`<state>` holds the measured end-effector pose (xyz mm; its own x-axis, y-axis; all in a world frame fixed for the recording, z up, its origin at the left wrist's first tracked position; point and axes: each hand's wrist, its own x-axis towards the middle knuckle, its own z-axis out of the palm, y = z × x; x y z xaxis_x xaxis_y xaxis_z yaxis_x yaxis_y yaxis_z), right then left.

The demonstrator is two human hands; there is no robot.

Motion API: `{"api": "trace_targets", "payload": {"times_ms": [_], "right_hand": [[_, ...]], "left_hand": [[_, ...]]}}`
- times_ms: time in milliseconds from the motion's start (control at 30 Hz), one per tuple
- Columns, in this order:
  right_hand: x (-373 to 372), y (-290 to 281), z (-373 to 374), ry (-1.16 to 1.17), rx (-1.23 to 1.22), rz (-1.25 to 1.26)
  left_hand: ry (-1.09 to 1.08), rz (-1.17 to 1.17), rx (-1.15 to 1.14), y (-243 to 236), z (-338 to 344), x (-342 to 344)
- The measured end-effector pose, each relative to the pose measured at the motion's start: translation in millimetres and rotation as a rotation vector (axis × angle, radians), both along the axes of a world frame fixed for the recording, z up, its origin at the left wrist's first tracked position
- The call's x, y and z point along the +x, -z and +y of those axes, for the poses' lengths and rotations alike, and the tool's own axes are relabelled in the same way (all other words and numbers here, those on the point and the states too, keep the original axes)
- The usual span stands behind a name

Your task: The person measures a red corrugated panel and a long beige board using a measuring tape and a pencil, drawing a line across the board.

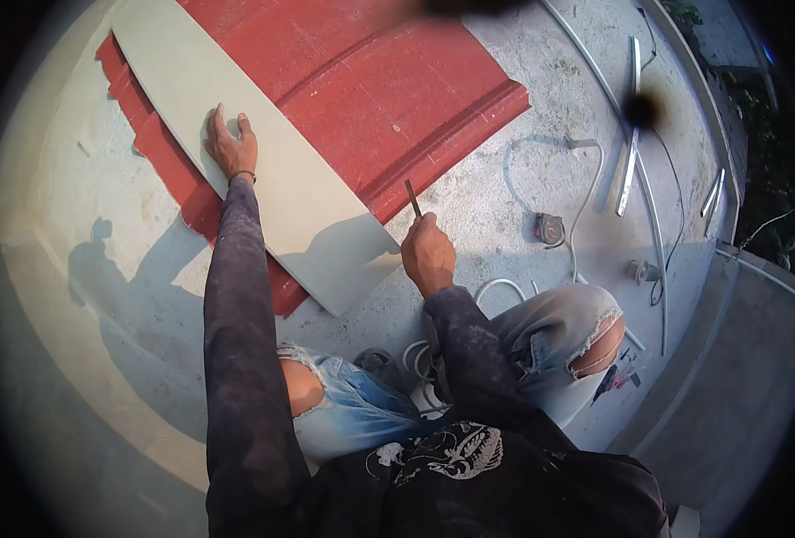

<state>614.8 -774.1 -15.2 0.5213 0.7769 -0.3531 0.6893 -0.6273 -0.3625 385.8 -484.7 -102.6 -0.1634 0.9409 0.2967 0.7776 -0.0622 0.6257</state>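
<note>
A long pale grey-green board (290,179) lies slantwise on a ribbed red sheet (370,99), and its near end reaches past the sheet's edge. My left hand (230,151) rests on the board near its left side, fingers stretched out, holding nothing. Beside the board's near right corner, my right hand (429,256) is closed round a narrow, flat, dark tool (412,198). Its thin end sticks up out of the fist; the rest is hidden, so its exact kind does not show. A shadow of my right arm falls across the board.
A tape measure (550,229) sits on the rough pale floor to the right. Beyond it lie metal strips (629,170), a long pale pipe (653,211), a dark cable (682,211) and a small grey cylinder (642,272). A low wall edge (727,179) bounds the right side.
</note>
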Motion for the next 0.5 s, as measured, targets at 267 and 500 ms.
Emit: {"api": "trace_targets", "payload": {"times_ms": [267, 500], "right_hand": [[-43.0, 50.7, 7.3, 0.286, 0.197, 0.442], [-49.9, 1.6, 15.4, 0.399, 0.217, 0.245]], "left_hand": [[-0.294, 0.301, -0.047, -20.6, -61.5, -47.7], [-0.274, -0.24, -0.364, -1.5, -45.0, -96.6]]}}
